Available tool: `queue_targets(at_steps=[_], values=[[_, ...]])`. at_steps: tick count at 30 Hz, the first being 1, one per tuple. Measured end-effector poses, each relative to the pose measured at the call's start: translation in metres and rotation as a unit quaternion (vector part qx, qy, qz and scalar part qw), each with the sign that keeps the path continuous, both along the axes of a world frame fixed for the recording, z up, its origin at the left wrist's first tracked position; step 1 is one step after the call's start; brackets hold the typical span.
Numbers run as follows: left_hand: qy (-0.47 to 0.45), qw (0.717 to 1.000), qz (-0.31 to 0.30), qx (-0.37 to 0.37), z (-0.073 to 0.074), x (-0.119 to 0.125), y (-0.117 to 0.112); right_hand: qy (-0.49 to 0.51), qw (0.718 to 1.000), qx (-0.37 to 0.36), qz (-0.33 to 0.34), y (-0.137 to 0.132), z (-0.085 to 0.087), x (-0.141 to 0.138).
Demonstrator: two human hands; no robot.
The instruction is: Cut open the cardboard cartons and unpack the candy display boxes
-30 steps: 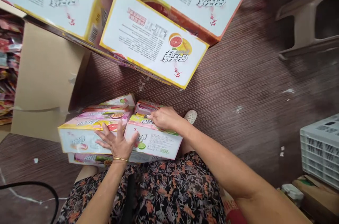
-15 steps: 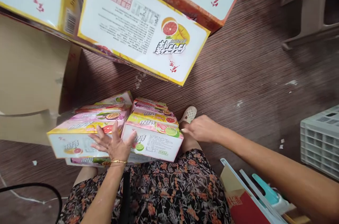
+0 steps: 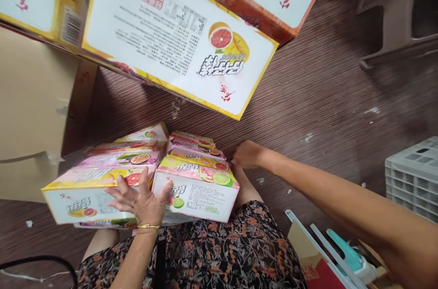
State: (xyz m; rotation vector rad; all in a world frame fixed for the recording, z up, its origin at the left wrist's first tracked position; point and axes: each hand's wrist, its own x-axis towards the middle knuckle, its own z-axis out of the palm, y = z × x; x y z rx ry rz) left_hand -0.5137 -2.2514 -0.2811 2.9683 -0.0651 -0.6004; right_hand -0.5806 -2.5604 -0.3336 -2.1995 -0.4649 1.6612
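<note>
On my lap side stand two rows of colourful fruit-printed boxes packed close together. My left hand (image 3: 145, 200) lies with spread fingers against the front of the left yellow-edged box (image 3: 85, 202), its thumb on the pink-and-green box (image 3: 200, 198) beside it. At the right row's far side is my right hand (image 3: 249, 154), with its fingers bent towards the boxes. The fingertips are hidden, so what they touch does not show. A purple-topped box (image 3: 119, 159) with passion fruit printed on it stands behind the left box.
Larger view of stacked white boxes (image 3: 178, 43) fills the top. A brown carton (image 3: 30, 111) stands at left, a grey plastic crate (image 3: 410, 179) at right, a stool (image 3: 397, 15) at upper right. A teal-handled tool (image 3: 345, 248) lies in a bin at lower right.
My right hand has moved slightly left and away from me, alongside the right row. My left hand keeps its place on the boxes. The view has shifted a little.
</note>
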Motion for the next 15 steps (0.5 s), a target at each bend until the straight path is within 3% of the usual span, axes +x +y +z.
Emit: queue_targets(at_steps=[2, 4, 8, 10, 12, 15], values=[[-0.009, 1.000, -0.004, -0.003, -0.001, -0.001, 0.002, 0.023, 0.997, -0.073, -0.032, -0.018, 0.005, -0.011], [-0.014, 1.000, -0.009, -0.001, -0.002, -0.001, 0.004, -0.030, 0.990, -0.095, -0.100, -0.009, -0.004, 0.005], [-0.012, 1.000, -0.009, 0.010, -0.004, 0.000, 0.007, -0.120, 0.982, 0.024, -0.145, 0.056, -0.050, 0.076], [-0.018, 1.000, -0.004, 0.012, -0.006, 0.000, 0.007, -0.132, 0.980, 0.062, -0.137, 0.075, -0.068, 0.092], [-0.017, 1.000, 0.001, 0.014, -0.008, -0.001, 0.007, -0.129, 0.984, 0.068, -0.102, 0.072, -0.074, 0.080], [-0.028, 0.999, 0.007, 0.014, -0.011, -0.003, 0.007, -0.072, 0.996, 0.042, -0.031, 0.039, -0.063, 0.034]])
